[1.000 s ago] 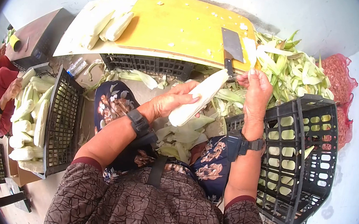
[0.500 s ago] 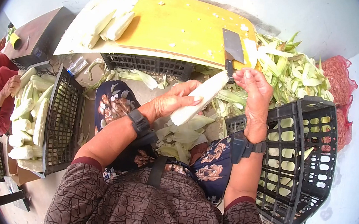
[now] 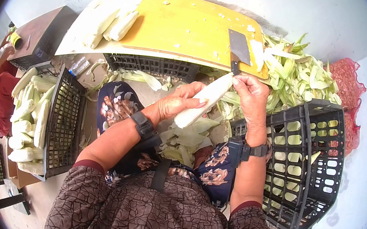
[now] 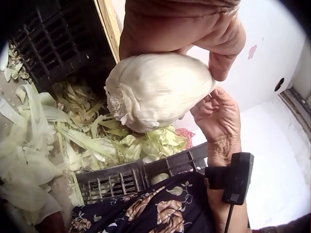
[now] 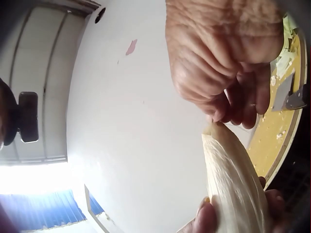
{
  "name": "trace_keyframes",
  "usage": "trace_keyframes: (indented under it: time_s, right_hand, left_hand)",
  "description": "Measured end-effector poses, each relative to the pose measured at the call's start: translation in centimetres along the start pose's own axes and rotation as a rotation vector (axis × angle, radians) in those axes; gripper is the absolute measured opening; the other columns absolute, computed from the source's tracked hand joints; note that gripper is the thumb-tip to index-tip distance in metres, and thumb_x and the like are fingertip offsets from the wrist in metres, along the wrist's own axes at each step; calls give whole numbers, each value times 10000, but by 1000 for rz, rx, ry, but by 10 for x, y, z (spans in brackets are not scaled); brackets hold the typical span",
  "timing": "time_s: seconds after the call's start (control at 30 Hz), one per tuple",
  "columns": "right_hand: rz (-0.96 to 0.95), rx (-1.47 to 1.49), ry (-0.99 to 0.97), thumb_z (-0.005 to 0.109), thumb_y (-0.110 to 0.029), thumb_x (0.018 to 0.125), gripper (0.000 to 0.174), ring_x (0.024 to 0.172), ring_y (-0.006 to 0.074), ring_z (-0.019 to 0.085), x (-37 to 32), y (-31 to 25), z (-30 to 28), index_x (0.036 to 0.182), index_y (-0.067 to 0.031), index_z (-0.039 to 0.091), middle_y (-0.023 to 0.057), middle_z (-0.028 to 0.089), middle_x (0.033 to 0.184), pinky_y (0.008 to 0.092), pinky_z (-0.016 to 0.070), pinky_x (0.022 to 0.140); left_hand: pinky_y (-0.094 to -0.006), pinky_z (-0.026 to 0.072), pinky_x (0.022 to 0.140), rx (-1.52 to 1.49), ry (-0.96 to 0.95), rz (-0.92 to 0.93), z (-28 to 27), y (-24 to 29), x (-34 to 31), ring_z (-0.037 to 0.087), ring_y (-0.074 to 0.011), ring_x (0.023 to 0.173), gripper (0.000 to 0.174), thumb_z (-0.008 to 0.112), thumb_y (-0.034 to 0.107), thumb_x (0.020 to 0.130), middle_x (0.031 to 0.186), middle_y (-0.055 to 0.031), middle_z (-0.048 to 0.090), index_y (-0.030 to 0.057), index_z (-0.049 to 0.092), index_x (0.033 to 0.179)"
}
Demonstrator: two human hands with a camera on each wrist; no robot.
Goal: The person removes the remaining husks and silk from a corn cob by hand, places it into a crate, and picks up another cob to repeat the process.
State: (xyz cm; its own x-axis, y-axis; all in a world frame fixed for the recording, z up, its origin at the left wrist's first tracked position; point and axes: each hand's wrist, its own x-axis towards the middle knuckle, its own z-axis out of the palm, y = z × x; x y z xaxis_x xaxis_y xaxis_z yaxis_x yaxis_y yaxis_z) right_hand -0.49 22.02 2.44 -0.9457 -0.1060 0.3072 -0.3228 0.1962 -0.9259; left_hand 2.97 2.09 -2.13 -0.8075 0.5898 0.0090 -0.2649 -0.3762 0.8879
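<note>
An ear of corn (image 3: 208, 100) in a pale, thin husk slants up and to the right over the person's lap. The left hand (image 3: 176, 103) grips it around the thick lower part, thumb on top. At the pointed tip, the right hand (image 3: 252, 97) pinches with thumb and forefinger. The right wrist view shows that pinch right at the tip of the corn (image 5: 231, 179), the other fingers of the right hand (image 5: 226, 68) loosely curled. In the left wrist view the cut base of the corn (image 4: 155, 90) faces the camera.
A cleaver (image 3: 239, 48) lies on the yellow board (image 3: 180, 27), near more corn ears (image 3: 122, 27). Husks (image 3: 303, 72) are heaped at right, above a black crate (image 3: 303, 166). Another crate (image 3: 65, 127) at left holds several ears. Someone in red (image 3: 5, 92) sits beyond it.
The right hand moved off the tip to the right with fingers spread, then came back and pinches the tip again. The left hand keeps its grip. The other person's hands have risen.
</note>
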Motion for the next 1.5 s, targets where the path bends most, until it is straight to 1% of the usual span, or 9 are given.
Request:
trace_keyframes:
  time_s: [0.13,0.27,0.47,0.93,1.03,1.13,1.2,1.3,1.5]
  right_hand:
    - [-36,-76,7,612,-35,810,57,577,38,467,-1,-3,0,797,19,621,-19,567,647,199,404,538]
    - [-84,-94,36,581,-38,828,91,587,51,507,0,-3,-2,764,23,604,2,585,651,211,435,564]
    - [110,153,228,517,-90,858,187,613,127,602,4,-15,-10,731,34,573,87,620,683,245,494,602]
    - [214,311,720,536,-59,848,111,617,147,587,13,-5,-41,788,34,545,96,597,717,227,478,570]
    - [63,198,691,542,-51,852,81,647,147,594,13,-5,-40,827,25,555,87,605,743,232,489,594]
    - [15,250,471,543,-40,855,65,686,140,606,8,-18,-26,874,14,572,80,621,772,230,497,635]
    - [63,269,156,554,-48,854,106,731,134,615,5,-22,-18,934,14,585,78,634,808,232,500,676]
    - [52,265,-38,558,-54,856,129,750,130,618,4,-16,-15,956,22,589,80,639,828,237,498,696]
    - [121,194,-113,581,-65,847,118,719,86,586,1,-15,-8,913,29,605,38,626,804,222,487,678]
  left_hand:
    - [-270,467,756,4,-2,-7,-1,-2,1,585,-147,809,431,621,260,815,927,-71,564,11,446,1120]
    - [-268,467,755,0,-6,-8,-2,-3,2,585,-144,805,421,624,264,813,920,-69,566,12,456,1106]
    - [-268,468,762,-21,-19,-8,-5,-7,1,586,-142,810,414,621,262,819,927,-68,569,11,464,1108]
    - [-269,469,781,26,-43,-59,-9,-10,1,591,-151,854,418,554,269,867,1003,-98,595,3,470,1178]
    - [-276,475,774,-115,-13,-99,-7,-9,2,594,-167,850,420,540,265,876,1006,-103,588,6,454,1195]
    - [-286,482,768,-166,25,-133,-4,-4,1,594,-173,835,453,556,275,862,988,-95,569,7,428,1204]
    - [-286,489,755,-53,-43,-75,-4,-3,1,591,-162,816,483,589,285,837,955,-75,548,14,412,1194]
    - [-280,495,745,-4,-42,-76,-2,-1,1,588,-149,808,492,616,292,815,949,-66,533,19,415,1172]
    - [-273,498,743,-29,-39,-38,-3,-4,2,587,-140,813,466,630,262,815,965,-63,540,18,430,1158]
